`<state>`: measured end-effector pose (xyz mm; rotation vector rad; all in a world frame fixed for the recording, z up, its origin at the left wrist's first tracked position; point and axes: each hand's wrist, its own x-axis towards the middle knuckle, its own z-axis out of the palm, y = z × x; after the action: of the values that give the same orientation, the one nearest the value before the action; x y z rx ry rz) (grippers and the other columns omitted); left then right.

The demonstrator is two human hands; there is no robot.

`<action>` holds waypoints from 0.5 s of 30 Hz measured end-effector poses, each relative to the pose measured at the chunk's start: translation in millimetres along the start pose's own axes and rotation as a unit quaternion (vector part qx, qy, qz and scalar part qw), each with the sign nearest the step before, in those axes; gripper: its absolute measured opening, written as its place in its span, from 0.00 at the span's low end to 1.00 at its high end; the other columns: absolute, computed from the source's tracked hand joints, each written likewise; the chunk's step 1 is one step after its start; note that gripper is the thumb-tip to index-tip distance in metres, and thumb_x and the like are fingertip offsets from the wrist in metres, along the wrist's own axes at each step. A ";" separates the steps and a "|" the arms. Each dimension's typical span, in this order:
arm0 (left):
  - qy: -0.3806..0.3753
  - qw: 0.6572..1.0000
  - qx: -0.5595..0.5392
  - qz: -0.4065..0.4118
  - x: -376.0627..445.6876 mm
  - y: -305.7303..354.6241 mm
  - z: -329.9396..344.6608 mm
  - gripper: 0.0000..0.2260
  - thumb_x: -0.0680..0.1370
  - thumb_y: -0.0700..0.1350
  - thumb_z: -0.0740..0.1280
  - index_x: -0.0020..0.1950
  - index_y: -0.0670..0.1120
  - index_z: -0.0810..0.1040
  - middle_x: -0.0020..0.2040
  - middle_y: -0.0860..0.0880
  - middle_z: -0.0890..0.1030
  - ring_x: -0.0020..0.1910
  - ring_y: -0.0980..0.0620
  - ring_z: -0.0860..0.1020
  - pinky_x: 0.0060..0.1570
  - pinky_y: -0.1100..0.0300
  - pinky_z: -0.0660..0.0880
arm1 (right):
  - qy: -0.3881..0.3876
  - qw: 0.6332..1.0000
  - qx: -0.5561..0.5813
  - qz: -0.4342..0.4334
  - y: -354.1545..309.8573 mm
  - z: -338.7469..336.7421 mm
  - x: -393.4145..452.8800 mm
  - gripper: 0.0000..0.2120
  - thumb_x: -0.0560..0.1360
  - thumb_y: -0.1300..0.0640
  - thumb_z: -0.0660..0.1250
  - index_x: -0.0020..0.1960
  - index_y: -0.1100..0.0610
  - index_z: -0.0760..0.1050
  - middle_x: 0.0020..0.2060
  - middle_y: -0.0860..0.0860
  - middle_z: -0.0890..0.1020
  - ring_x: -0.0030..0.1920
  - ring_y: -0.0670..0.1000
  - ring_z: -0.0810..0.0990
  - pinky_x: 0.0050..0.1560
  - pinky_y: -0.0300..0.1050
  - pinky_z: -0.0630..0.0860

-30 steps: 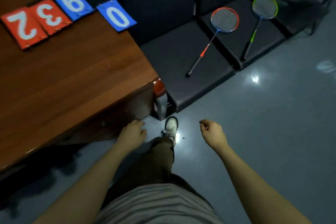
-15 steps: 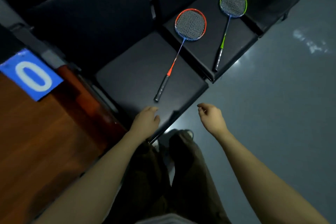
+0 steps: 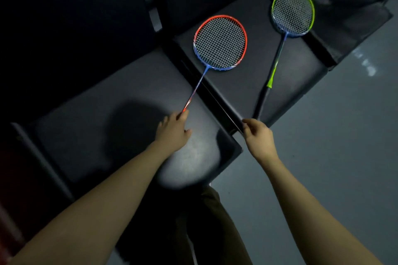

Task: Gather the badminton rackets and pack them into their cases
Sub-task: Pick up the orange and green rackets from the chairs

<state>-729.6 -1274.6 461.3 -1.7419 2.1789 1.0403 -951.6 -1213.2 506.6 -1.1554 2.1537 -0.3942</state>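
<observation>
Fingers: left hand [image 3: 172, 131] curled over the handle of the orange-and-blue oval-framed strung racket [image 3: 219, 43]; right hand [image 3: 259, 135] loosely curled at the butt of the green-framed strung racket [image 3: 291, 11], grasp cannot be told.
Rackets: laid flat on dark padded matte seats [image 3: 129, 84].

Your left hand [image 3: 172, 130] lay over the grip of the orange-and-blue framed badminton racket [image 3: 219, 42], whose strung head rested on the middle dark padded seat [image 3: 241, 92] while its shaft crossed the gap onto the nearer dark padded seat [image 3: 97, 114]. Your right hand [image 3: 259, 135], fingers curled, reached the butt of the green-and-blue framed badminton racket [image 3: 292, 12], which lay flat on the same middle seat. Beyond it sat a crumpled black fabric bag [image 3: 344, 6]. The grey glossy floor [image 3: 333, 146] stretched to the right.
</observation>
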 end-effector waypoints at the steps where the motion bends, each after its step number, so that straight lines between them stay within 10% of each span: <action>1: 0.000 1.000 -0.006 -0.014 15.7 -2.0 9.2 0.29 0.76 0.52 0.62 0.74 0.50 0.54 0.68 0.41 0.64 0.64 0.38 0.66 0.62 0.47 0.64 | 0.007 1.000 0.003 0.000 9.0 5.0 14.9 0.13 0.79 0.56 0.59 0.60 0.56 0.75 0.57 0.55 0.79 0.56 0.55 0.78 0.57 0.55 0.75; 15: 0.173 0.955 -0.217 0.104 90.1 23.4 51.0 0.25 0.73 0.35 0.66 0.69 0.47 0.69 0.48 0.46 0.72 0.45 0.47 0.75 0.48 0.55 0.73 | 0.172 0.980 -0.084 0.062 82.3 43.9 120.7 0.31 0.74 0.46 0.66 0.73 0.50 0.59 0.66 0.61 0.65 0.63 0.64 0.65 0.64 0.59 0.63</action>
<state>-793.1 -1313.5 385.7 -2.0398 2.5374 1.4530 -1021.8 -1264.2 381.2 -1.0994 2.5886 -0.3858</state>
